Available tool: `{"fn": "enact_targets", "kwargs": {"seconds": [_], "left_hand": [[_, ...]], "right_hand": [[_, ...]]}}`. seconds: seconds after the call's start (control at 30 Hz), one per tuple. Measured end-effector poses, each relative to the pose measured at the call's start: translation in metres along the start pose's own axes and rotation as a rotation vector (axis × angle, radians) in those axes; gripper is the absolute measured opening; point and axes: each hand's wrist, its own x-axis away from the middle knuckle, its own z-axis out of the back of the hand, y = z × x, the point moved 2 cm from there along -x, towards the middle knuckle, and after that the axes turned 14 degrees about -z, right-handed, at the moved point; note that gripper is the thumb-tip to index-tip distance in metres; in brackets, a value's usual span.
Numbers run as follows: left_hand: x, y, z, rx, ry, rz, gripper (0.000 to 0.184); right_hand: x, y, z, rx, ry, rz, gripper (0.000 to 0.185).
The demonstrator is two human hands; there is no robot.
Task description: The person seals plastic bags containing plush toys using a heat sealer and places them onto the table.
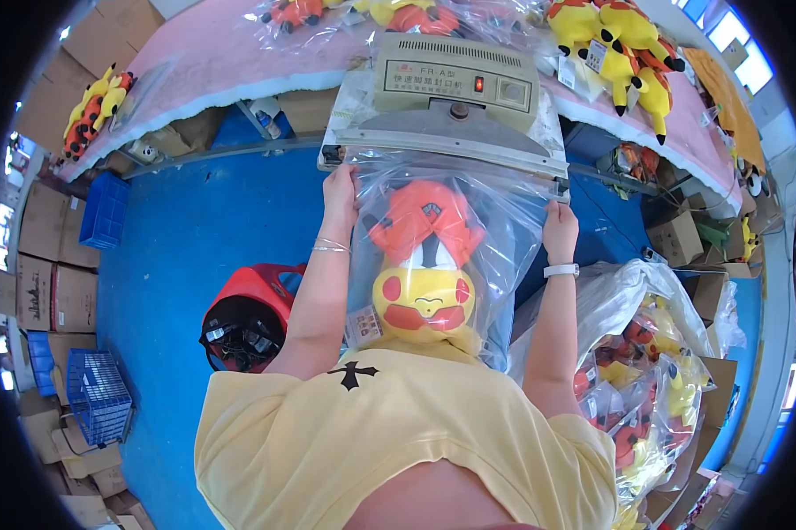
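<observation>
A clear plastic bag (504,231) with a yellow plush toy (424,296) in a red outfit inside lies in front of my body. My left hand (340,190) pinches the bag's upper left corner, and my right hand (559,231) grips its upper right corner. Between them the bag's mouth is stretched along the front edge of a foot-pedal sealing machine (455,84); whether the edge is between the sealing bars I cannot tell. A red light glows on the machine's panel. A printed tag (363,325) shows beside the toy's head.
More plush toys (623,53) lie on the pink-covered table (204,53) around the machine. A large sack (645,371) of bagged toys stands at my right. To my left are a red stool-like object (252,309), a blue basket (99,397) and cardboard boxes (49,291).
</observation>
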Motion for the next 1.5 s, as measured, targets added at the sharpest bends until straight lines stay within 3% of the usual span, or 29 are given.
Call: {"fn": "enact_targets", "kwargs": {"seconds": [0.47,0.63,0.8,0.93,1.5], "left_hand": [[0.007,0.006,0.001,-0.040,0.047,-0.135,0.022],[0.009,0.004,0.004,0.007,0.016,-0.078,0.022],[0.020,0.008,0.007,0.069,0.020,-0.030,0.019],[0.012,-0.002,0.012,0.094,0.030,-0.121,0.016],[0.027,0.005,0.015,0.220,-0.009,-0.010,0.019]], "right_hand": [[-0.005,-0.005,0.006,-0.003,0.004,-0.024,0.030],[-0.005,0.001,-0.001,-0.220,0.029,-0.041,0.031],[-0.002,-0.005,0.004,-0.398,-0.067,-0.248,0.031],[0.010,-0.019,0.006,-0.583,-0.143,-0.372,0.027],[0.019,-0.005,0.011,-0.745,-0.228,-0.431,0.024]]}}
